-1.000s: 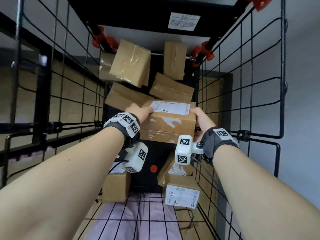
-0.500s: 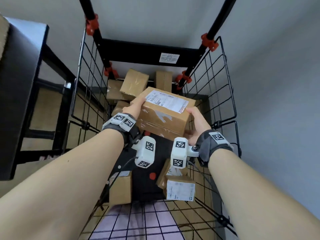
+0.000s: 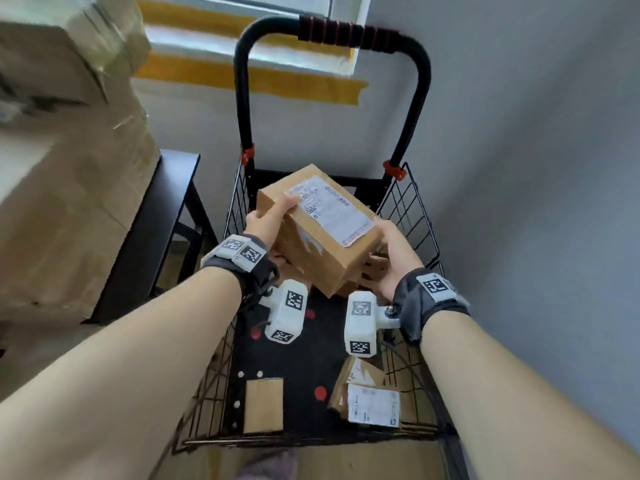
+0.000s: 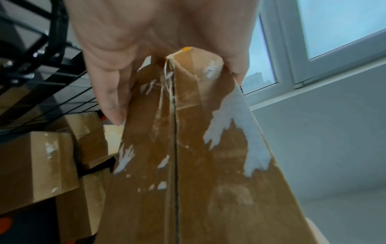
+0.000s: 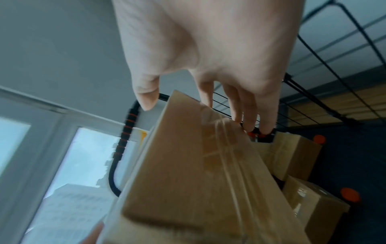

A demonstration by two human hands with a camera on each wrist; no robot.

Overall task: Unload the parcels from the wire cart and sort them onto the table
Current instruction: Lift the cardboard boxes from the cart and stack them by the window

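1. Grey walls close round a corner with a window behind, where a black wire cart with a curved handle and red clips stands beside a black table.
2. Above the cart basket, both hands hold a brown cardboard parcel with a white shipping label, tilted, clear of the boxes below.
3. The left hand grips the parcel's left end, thumb on top touching the label's corner, fingers curled beneath (the left wrist view shows a corner wedged into the palm).
4. The right hand clasps the right end, thumb near the top edge and fingers reaching down the far side.
5. Lower in the cart lie a plain brown box and a small labelled brown parcel, apart on the black dotted liner.
6. Large taped cardboard boxes are stacked at left, blurred.
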